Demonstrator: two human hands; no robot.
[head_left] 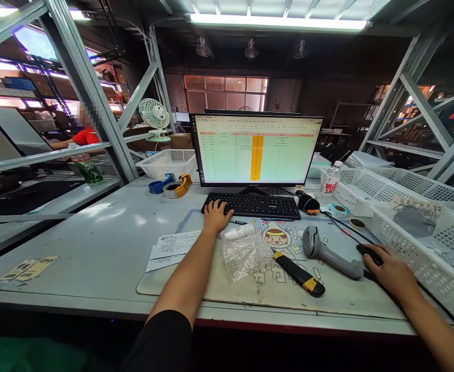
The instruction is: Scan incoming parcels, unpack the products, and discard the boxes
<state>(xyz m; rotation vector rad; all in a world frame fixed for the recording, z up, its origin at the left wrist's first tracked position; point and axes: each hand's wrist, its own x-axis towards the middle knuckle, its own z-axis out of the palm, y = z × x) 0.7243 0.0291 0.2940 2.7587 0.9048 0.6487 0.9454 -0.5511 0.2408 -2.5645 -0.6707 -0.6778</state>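
Observation:
My left hand [216, 216] rests with fingers spread on the left end of a black keyboard [256, 205] in front of a monitor [255, 150] showing a green spreadsheet. My right hand [389, 266] lies curled over a black mouse [369, 254] at the right of the desk mat [339, 294]. Between my arms lie a clear bubble-wrap bag [243, 250], a black and yellow utility knife [299, 274] and a grey barcode scanner [330, 251].
White mesh baskets [424, 243] crowd the right side, another basket [167, 163] stands behind left. Tape dispensers [169, 185], paper slips [171, 248], a water bottle [331, 182] and a small fan [154, 118] sit on the table. A person in red [83, 136] sits beyond the steel shelving.

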